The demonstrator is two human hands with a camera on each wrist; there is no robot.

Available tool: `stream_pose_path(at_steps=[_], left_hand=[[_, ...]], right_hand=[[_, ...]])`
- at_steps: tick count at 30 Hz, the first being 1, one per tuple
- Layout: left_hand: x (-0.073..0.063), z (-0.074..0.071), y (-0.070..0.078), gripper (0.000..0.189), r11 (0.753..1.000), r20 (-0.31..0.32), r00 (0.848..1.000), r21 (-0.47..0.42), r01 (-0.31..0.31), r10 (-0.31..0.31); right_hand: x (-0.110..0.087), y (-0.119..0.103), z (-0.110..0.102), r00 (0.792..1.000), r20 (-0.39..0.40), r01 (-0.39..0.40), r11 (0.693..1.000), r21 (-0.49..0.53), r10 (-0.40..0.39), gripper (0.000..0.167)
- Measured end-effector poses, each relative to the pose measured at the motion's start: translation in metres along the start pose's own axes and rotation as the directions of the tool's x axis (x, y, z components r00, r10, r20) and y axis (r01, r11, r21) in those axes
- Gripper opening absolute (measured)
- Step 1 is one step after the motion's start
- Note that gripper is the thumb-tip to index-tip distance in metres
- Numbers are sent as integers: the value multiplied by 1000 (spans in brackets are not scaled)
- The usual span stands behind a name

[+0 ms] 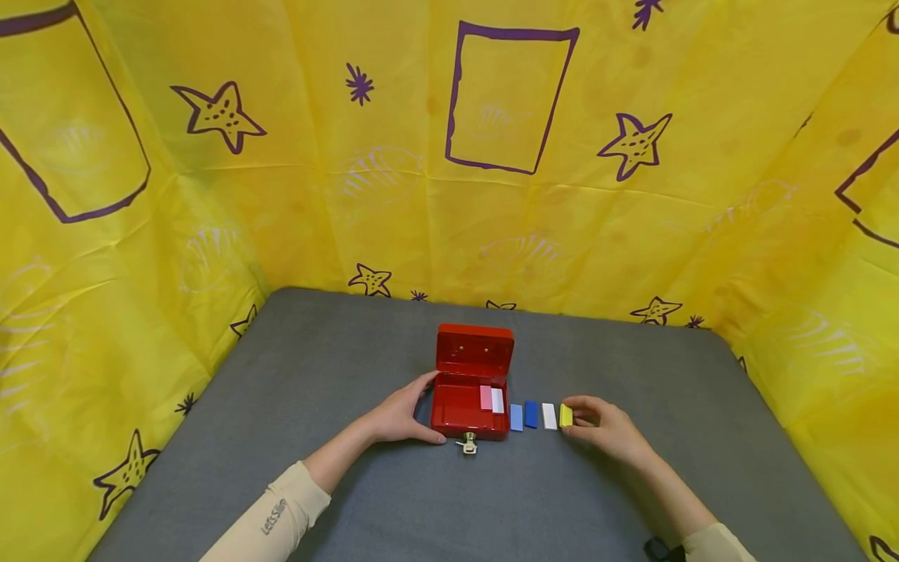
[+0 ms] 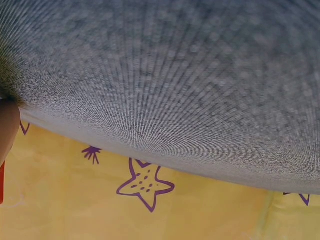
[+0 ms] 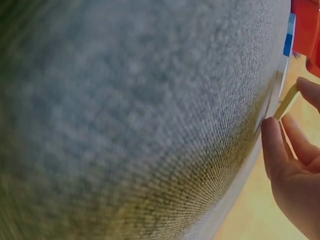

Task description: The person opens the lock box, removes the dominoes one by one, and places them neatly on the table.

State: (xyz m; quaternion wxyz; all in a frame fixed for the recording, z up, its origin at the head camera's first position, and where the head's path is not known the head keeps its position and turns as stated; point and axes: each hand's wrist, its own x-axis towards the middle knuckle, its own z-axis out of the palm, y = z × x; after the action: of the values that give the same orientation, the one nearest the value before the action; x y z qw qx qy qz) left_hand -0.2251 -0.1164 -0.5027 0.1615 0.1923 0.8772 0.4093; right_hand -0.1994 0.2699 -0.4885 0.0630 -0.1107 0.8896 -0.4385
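A red metal cash box stands with its lid raised, and keys hang at its front lock. Inside, toward the right, lie a pink block and a white block. My left hand holds the box at its left side, thumb near the front corner and fingers near the back one. Between thumb and fingers, my right hand pinches a thin yellow rectangular block. In the right wrist view this yellow block is seen edge-on and tilted.
Right of the box, a light blue block, a dark blue block and a white block form a row on the grey table. A yellow patterned curtain encloses the table's back and sides.
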Motion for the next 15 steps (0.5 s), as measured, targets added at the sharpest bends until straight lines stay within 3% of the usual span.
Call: stream_pose_path(at_steps=[6, 15], left_hand=[[0, 1, 0, 104, 1000, 0, 1000, -8, -6, 6], [0, 0, 0, 104, 1000, 2, 1000, -12, -7, 7]], right_hand=[[0, 1, 1, 999, -30, 33, 999, -40, -34, 45], [3, 5, 2, 985, -42, 162, 980, -116, -168, 42]])
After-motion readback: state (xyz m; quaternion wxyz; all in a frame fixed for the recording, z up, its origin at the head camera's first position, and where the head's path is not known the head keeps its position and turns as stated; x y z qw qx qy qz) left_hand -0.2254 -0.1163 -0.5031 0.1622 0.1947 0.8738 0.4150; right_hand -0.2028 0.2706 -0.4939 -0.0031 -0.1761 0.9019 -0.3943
